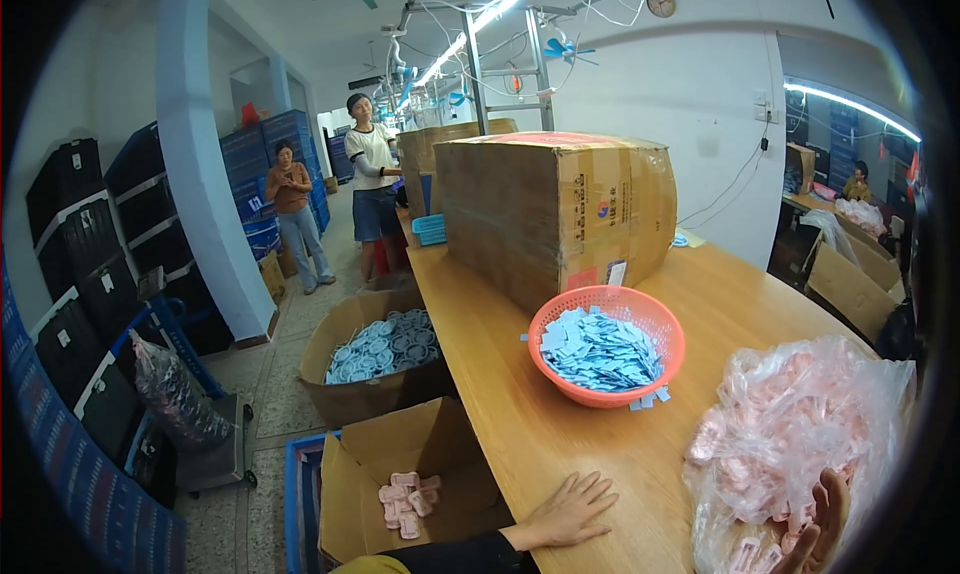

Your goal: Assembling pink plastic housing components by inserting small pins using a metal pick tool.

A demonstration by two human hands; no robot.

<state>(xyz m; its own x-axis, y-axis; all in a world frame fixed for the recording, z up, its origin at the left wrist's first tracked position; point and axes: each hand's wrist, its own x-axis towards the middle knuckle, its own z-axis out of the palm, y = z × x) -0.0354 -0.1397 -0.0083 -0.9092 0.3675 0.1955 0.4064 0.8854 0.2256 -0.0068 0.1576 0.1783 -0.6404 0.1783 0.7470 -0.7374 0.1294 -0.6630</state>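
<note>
The left hand (572, 509) lies flat, palm down, on the wooden surface (520, 394), fingers spread and holding nothing, its dark sleeve coming in from the lower edge. It rests well in front of the orange basket (607, 346), which serves as the landmark here: a round mesh basket filled with small light-blue tags (600, 349), a few of which have spilled onto the wood just in front of its rim. To the right of the basket and nearer the person lies a clear plastic bag (790, 424) stuffed with pale pink pieces. The right hand (822, 529) is at the near edge of that bag, fingers raised against the plastic and the pink pieces; only part of the hand shows, so I cannot tell whether its grip is closed on anything. Behind the basket stands a large taped cardboard box (555, 209). Left of the basket, down on the floor, sit 2 open cartons: one (375, 359) filled with pale blue round parts, and a nearer one (410, 474) with a few pink pieces at its bottom. Far behind the basket, 2 people (335, 189) stand in the aisle beside stacked blue crates (285, 144).
</note>
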